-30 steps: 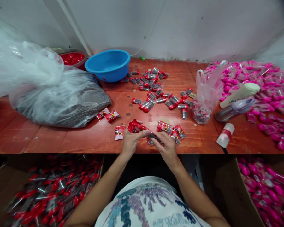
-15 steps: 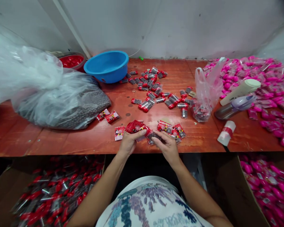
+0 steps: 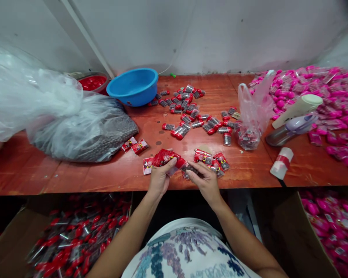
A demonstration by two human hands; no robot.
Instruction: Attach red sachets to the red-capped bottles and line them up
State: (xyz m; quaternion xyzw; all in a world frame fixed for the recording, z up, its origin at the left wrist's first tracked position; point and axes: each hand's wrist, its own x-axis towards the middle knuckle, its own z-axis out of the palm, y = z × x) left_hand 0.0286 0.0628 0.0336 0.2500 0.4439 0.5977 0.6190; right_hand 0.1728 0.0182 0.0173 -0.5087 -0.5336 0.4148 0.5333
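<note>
Your left hand [image 3: 160, 179] has its grip closed on a red packet [image 3: 164, 156], your right hand [image 3: 205, 178] on what looks like a dark-filled tube [image 3: 188, 167], touching above the front of the bench [image 3: 104, 176].

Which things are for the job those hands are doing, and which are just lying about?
Seem part of the job:
held red packet
loose red packets
red-capped tubes
big bag of dark beads

Probably just lying about:
lavender-lidded bottle
pale cylinder
white roll, red band
</note>
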